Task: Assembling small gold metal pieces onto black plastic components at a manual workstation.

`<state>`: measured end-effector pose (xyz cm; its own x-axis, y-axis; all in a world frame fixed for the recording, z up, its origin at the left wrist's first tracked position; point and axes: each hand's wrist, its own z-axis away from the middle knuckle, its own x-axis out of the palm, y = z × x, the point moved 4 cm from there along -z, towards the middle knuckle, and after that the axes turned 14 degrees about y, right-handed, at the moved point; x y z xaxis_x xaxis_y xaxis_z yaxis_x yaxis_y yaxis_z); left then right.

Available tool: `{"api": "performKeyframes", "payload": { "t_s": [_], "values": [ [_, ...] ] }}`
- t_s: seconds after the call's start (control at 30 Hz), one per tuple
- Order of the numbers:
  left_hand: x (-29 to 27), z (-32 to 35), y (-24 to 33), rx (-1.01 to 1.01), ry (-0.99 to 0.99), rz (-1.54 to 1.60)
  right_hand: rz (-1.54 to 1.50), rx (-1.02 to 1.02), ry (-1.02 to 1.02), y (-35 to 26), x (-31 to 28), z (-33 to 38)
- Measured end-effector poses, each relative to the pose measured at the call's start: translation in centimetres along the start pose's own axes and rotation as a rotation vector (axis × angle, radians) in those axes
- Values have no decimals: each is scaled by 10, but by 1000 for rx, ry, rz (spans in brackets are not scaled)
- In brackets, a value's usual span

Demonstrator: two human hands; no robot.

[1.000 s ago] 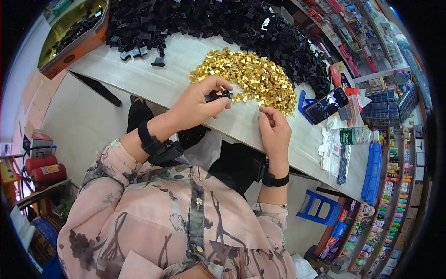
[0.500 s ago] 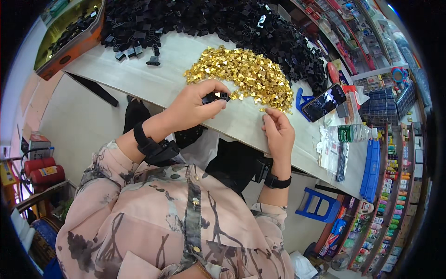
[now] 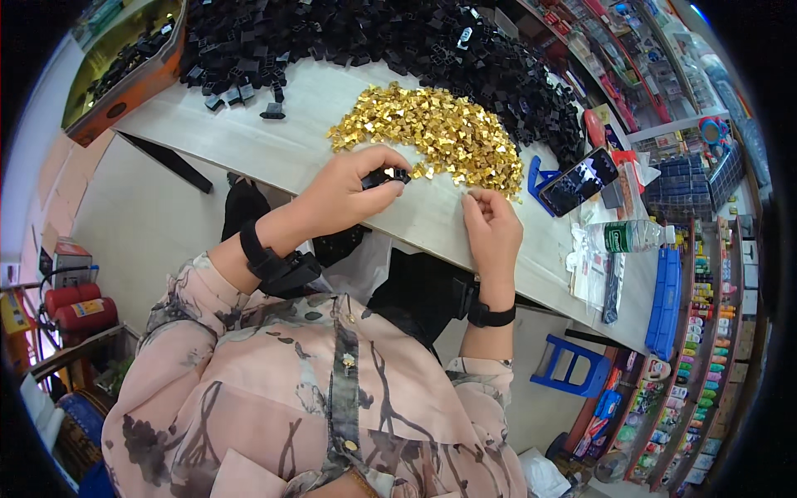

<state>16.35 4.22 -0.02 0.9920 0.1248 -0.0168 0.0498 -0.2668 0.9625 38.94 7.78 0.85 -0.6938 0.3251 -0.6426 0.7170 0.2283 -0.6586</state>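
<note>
A long pale table (image 3: 432,216) runs across a crowded shop room. On the right stand shelves (image 3: 706,332) full of small colourful packs. A blue stool (image 3: 573,369) sits on the floor under the table, and red tanks (image 3: 79,311) stand at the left.

An orange tray (image 3: 124,70) at the far left corner of the table holds small black pieces. A dark crate (image 3: 693,178) sits at the right end.

A big heap of black plastic parts (image 3: 374,37) covers the far side of the table. In front of it lies a pile of shiny gold bits (image 3: 432,137). A phone (image 3: 577,178) leans on a blue stand just right of the gold pile, and a clear bottle (image 3: 627,236) lies near it.

The left hand (image 3: 349,191) is curled tight around 1 small black part (image 3: 386,176), right at the near edge of the gold pile. The right hand (image 3: 492,228) rests on the table with its fingers pinched narrow at the gold pile's edge; I cannot tell if it holds a gold bit. Both wrists wear black bands.
</note>
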Motion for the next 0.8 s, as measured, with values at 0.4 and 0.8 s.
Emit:
{"api": "performKeyframes", "payload": {
  "t_s": [0.4,0.8],
  "values": [
    [6,1,2,217,-62,-194,-707,82,-225,-52,24,26],
    [8,5,6,294,-87,-166,-825,322,-342,-46,28,31]
  ]
}}
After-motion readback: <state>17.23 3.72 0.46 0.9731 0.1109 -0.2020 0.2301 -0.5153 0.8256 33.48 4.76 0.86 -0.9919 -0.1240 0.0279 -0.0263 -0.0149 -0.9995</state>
